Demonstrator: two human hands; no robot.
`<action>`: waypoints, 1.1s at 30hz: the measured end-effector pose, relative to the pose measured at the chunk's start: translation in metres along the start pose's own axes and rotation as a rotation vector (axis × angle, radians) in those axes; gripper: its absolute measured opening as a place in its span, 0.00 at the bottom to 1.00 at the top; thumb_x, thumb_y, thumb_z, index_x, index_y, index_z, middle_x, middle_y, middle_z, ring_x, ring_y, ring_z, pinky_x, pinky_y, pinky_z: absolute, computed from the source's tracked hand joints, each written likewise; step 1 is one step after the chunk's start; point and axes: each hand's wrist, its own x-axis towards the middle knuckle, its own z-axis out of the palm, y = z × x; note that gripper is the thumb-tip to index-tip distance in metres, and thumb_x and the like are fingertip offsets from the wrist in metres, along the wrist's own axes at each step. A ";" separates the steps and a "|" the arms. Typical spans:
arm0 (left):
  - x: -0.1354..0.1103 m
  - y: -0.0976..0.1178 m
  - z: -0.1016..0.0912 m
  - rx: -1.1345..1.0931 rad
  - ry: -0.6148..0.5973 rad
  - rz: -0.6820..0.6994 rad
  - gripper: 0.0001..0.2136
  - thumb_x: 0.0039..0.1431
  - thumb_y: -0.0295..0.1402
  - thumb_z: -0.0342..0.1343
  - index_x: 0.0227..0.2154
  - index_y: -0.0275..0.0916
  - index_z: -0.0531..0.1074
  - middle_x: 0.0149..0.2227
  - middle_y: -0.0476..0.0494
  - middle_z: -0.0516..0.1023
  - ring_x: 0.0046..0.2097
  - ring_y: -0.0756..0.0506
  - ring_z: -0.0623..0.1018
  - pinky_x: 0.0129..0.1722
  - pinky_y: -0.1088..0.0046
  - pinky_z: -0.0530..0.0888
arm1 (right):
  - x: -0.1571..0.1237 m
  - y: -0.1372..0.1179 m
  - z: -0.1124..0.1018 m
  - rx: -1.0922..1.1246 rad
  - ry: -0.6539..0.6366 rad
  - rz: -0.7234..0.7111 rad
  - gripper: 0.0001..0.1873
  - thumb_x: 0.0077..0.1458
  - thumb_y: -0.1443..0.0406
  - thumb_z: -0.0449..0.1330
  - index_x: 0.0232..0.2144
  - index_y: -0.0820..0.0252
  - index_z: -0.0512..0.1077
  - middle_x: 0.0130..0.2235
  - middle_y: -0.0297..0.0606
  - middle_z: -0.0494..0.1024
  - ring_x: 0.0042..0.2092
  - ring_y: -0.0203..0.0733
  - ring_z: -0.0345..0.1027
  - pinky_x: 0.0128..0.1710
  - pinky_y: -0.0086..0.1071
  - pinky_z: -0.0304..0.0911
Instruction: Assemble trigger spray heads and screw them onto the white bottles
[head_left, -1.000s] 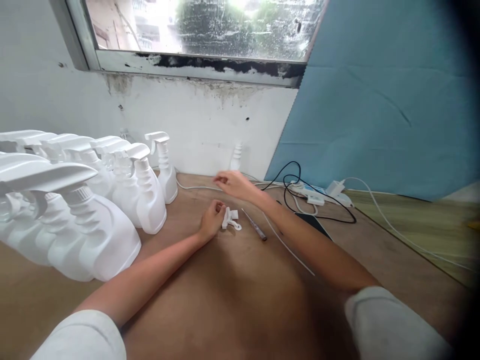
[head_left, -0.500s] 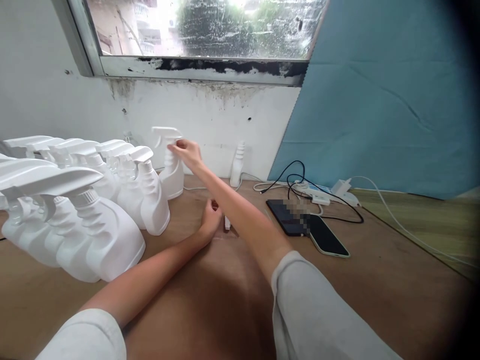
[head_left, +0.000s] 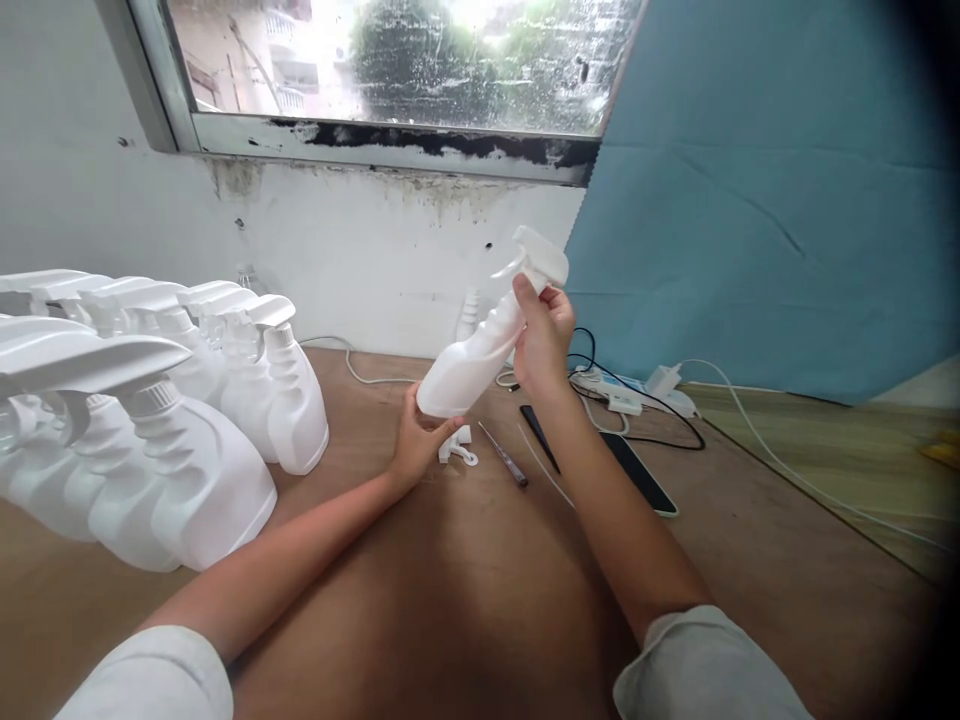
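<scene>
My right hand (head_left: 543,340) grips the neck of a white spray bottle (head_left: 478,352), just under its trigger head, and holds it tilted above the wooden table (head_left: 465,580). My left hand (head_left: 417,440) cups the bottle's base from below, fingers curled on it. Beneath the bottle lie a small white trigger part (head_left: 457,447), a thin metal tool (head_left: 503,454) and a thin white tube (head_left: 543,465).
Several white spray bottles (head_left: 187,420) stand in a group at the left. Another small bottle (head_left: 468,314) stands against the wall. A dark phone (head_left: 630,470), cables (head_left: 645,425) and a white power strip (head_left: 630,392) lie at the right. A blue sheet (head_left: 765,200) leans behind them.
My right hand reached to the bottle at the end of the row, took it by the neck and carried it right, tilted over the table. My left hand rose to its base.
</scene>
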 end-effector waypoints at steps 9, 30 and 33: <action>-0.007 0.018 -0.001 0.050 -0.092 -0.057 0.19 0.51 0.40 0.63 0.44 0.40 0.69 0.40 0.45 0.77 0.42 0.45 0.77 0.44 0.70 0.74 | -0.013 -0.008 0.002 -0.066 -0.114 0.122 0.23 0.44 0.48 0.67 0.34 0.58 0.70 0.37 0.39 0.78 0.36 0.40 0.74 0.32 0.32 0.70; -0.010 0.021 0.000 -0.025 -0.171 -0.070 0.17 0.53 0.41 0.60 0.43 0.39 0.67 0.41 0.44 0.76 0.43 0.46 0.75 0.43 0.70 0.74 | -0.009 -0.025 -0.009 -0.131 -0.447 0.060 0.23 0.47 0.45 0.62 0.39 0.52 0.70 0.43 0.36 0.75 0.42 0.42 0.74 0.38 0.34 0.71; -0.009 0.022 0.000 -0.024 -0.190 -0.067 0.17 0.53 0.40 0.60 0.44 0.40 0.67 0.42 0.44 0.75 0.44 0.45 0.75 0.45 0.69 0.73 | -0.004 -0.026 -0.013 -0.094 -0.387 0.038 0.22 0.42 0.48 0.68 0.36 0.53 0.70 0.40 0.35 0.75 0.42 0.42 0.74 0.40 0.36 0.71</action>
